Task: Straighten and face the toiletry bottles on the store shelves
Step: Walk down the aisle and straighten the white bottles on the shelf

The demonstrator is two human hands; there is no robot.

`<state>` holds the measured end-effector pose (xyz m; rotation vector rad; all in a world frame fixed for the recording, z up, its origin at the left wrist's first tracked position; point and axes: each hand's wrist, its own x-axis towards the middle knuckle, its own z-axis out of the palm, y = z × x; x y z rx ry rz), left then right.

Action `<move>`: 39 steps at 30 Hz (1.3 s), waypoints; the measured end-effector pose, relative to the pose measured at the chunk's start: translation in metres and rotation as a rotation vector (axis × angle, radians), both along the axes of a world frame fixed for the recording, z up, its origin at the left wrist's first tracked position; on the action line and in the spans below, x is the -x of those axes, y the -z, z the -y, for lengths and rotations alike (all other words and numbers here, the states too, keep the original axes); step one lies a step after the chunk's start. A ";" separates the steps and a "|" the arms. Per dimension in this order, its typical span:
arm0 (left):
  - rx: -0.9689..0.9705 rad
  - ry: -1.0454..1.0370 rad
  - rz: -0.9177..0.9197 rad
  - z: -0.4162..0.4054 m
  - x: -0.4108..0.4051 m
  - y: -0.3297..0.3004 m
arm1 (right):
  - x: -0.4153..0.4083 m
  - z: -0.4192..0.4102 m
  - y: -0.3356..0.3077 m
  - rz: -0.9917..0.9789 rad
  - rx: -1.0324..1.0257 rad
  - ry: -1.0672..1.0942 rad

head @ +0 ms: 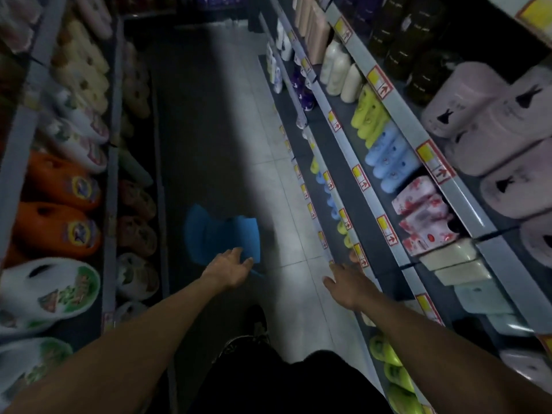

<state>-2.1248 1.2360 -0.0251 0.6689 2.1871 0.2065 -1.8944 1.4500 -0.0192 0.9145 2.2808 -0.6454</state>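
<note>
The picture was dim and dark at the edges. A pale patch of light lay on the floor tiles (268,162), and a big dark shadow covered the floor next to it. The jugs (56,204) on the left looked smeared and blurry. The shelf rails (397,124) on the right bent and leaned, stretched by the wide lens. Small shiny spots gleamed on the rails.
</note>
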 end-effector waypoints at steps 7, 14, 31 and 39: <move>-0.019 0.150 0.009 -0.070 0.065 0.002 | 0.033 -0.038 0.011 -0.005 0.029 0.175; 0.000 0.266 0.027 -0.145 0.085 0.004 | 0.033 -0.079 0.020 0.005 0.027 0.263; 0.014 0.378 0.068 -0.343 0.111 -0.025 | 0.042 -0.219 0.052 -0.079 0.005 0.374; 0.010 0.423 0.010 -0.385 0.131 -0.028 | 0.062 -0.240 0.052 -0.052 0.073 0.346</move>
